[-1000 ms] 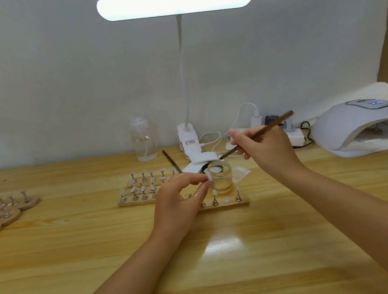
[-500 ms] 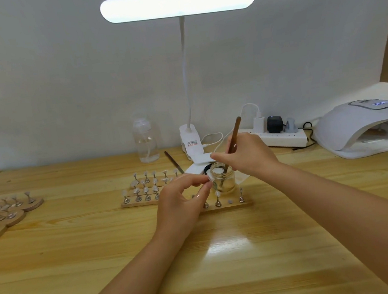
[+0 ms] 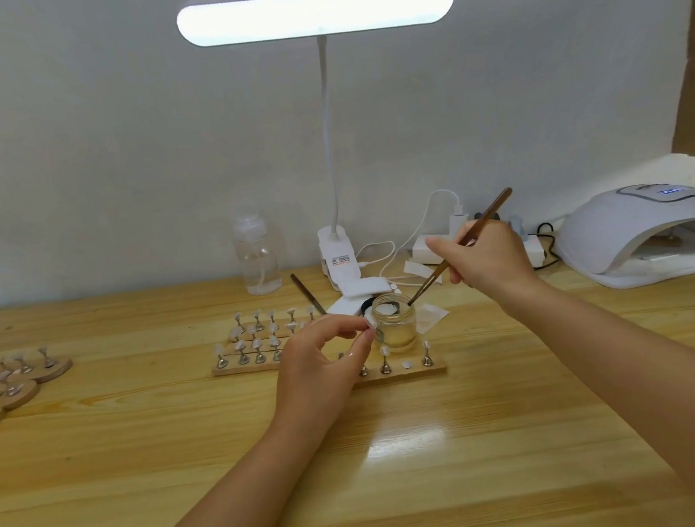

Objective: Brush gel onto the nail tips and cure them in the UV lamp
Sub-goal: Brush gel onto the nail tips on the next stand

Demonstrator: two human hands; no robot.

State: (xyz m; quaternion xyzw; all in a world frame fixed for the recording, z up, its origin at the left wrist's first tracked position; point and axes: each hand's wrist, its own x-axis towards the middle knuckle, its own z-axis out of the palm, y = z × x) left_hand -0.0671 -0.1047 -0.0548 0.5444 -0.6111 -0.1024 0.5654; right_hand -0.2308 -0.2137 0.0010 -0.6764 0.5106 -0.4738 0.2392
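Brush (image 3: pixel 459 247) tilted back; jar (image 3: pixel 395 322) blocks holders (image 3: pixel 402 366).

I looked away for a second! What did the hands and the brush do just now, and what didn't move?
The right hand dipped the brush upright into the glass jar, then tilted it back; its tip now sits at the jar's rim. The left hand kept pinching one nail tip beside the jar. The wooden holders and the UV lamp stayed put.
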